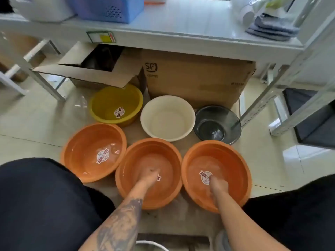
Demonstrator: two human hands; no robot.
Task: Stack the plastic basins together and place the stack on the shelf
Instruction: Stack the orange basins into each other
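Observation:
Several plastic basins stand on the floor in two rows. The near row has three orange ones: left [85, 142], middle [163, 147] and right [233, 160]. Behind them sit a yellow basin [108, 98], a white basin [168, 105] and a dark grey basin [217, 115]. My left hand [148, 175] reaches down inside the middle orange basin, fingers curled over its sticker. My right hand [218, 184] is inside the right orange basin, beside its sticker. Both hands are blurred, and whether either grips anything cannot be made out. The grey shelf [181, 24] spans the top.
On the shelf are a blue basket [108, 8], a white container [45, 9] and folded grey cloths [272, 28]. Under it stand an open cardboard box [94, 69] and a closed carton [199, 78]. Metal shelf legs [262, 98] flank the right. My dark-clothed knees frame both sides.

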